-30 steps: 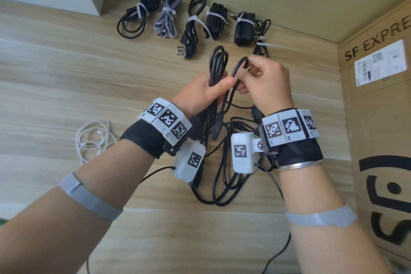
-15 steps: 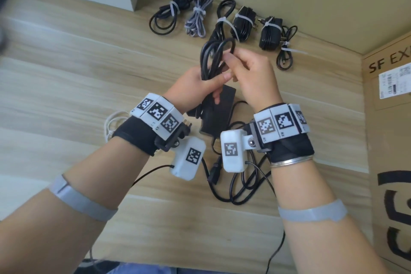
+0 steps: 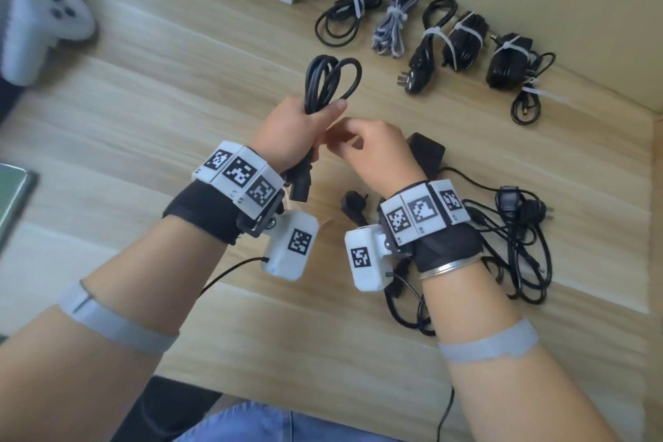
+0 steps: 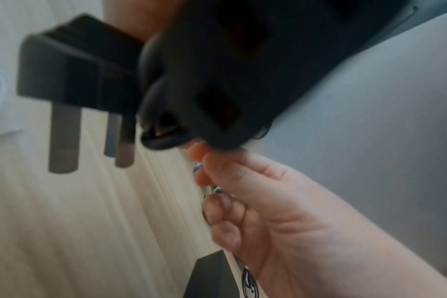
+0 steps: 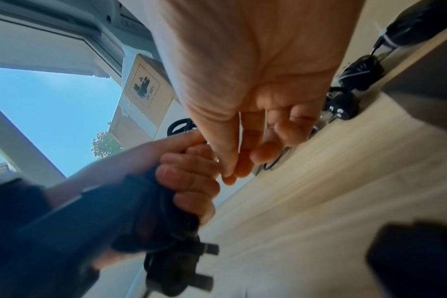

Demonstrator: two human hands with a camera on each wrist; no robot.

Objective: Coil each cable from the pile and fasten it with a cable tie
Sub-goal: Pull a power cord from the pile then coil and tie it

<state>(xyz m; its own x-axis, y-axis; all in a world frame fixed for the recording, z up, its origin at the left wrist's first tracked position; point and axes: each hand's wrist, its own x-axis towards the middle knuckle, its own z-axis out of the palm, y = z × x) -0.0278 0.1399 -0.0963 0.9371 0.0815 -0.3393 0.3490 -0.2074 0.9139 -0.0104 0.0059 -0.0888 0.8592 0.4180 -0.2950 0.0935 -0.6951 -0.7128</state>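
Right hand [image 3: 373,151] off the coiled black power cable [image 3: 328,81], dropped beside left hand [image 3: 294,133], which now grips it alone

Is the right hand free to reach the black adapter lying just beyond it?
Probably yes: the right hand holds nothing, and the black adapter lies uncovered on the table beside it.
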